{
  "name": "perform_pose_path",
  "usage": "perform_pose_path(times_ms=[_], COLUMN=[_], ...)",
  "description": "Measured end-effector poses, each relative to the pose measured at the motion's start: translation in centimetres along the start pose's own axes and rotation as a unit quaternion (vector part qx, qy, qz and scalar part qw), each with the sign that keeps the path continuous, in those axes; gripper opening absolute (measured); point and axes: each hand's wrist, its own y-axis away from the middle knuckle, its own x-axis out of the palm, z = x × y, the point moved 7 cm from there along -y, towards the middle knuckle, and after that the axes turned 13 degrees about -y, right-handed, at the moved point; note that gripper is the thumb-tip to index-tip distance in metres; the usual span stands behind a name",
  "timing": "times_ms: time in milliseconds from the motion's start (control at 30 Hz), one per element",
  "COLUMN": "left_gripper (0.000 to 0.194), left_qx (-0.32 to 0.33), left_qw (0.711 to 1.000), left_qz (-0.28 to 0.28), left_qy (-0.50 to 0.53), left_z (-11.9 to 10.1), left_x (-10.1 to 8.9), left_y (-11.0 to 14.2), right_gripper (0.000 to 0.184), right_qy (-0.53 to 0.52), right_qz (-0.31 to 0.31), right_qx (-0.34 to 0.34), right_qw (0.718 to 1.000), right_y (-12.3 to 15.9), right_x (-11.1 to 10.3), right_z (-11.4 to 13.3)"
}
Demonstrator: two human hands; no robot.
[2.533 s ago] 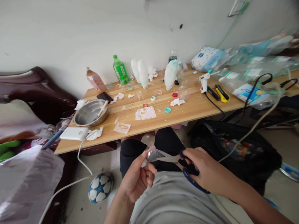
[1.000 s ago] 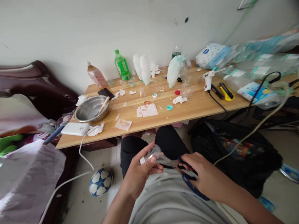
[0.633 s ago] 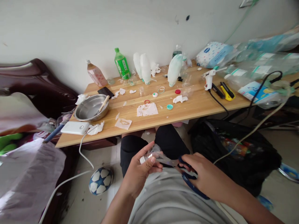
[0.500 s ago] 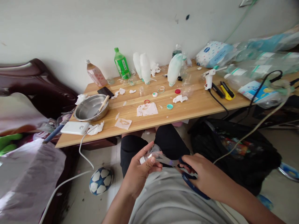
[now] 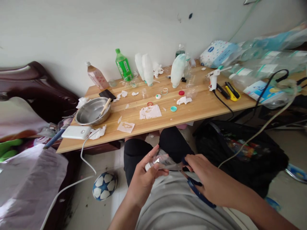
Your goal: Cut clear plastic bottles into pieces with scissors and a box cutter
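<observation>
Low over the lap, the left hand [image 5: 144, 179] clasps a clear bottle top [image 5: 159, 160]; the right hand [image 5: 206, 179] clenches blue scissors [image 5: 192, 183], blades at the plastic, below the worktop [image 5: 203, 107].

Scissors [image 5: 192, 182] blades hidden by clear plastic piece [image 5: 161, 159], table [image 5: 203, 108] cut off right

Left hand [image 5: 144, 179] pinching, right hand [image 5: 206, 179] clenched (grip firm), forearms converging.
</observation>
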Motion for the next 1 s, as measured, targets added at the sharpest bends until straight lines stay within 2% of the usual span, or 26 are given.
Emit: perform_pose_path(times_ms=[233, 600, 767, 867, 1000], left_gripper=[0.062, 0.065, 0.068, 0.068, 0.068], left_qx=[0.013, 0.002, 0.01, 0.004, 0.012], left_qw=[1.0, 0.999, 0.998, 0.998, 0.997], left_qz=[-0.003, -0.021, -0.03, -0.034, -0.049], left_qy=[-0.021, -0.039, -0.049, -0.049, -0.062], left_z=[0.3, 0.8, 0.7, 0.8, 1.0], left_x=[-0.2, -0.4, -0.5, -0.6, -0.8], left_y=[-0.1, 0.3, 0.3, 0.1, 0.0], right_gripper=[0.012, 0.021, 0.019, 0.019, 0.011], right_qy=[-0.002, 0.037, 0.05, 0.038, -0.006], right_qz=[-0.015, -0.017, -0.034, -0.033, -0.032], right_qx=[0.027, 0.027, 0.015, 0.027, 0.055], right_qw=[1.0, 0.999, 0.998, 0.998, 0.998], right_y=[-0.2, -0.1, -0.3, -0.1, 0.5], right_x=[0.5, 0.4, 0.7, 0.9, 1.3], right_z=[-0.7, -1.1, -1.3, -1.5, -1.6])
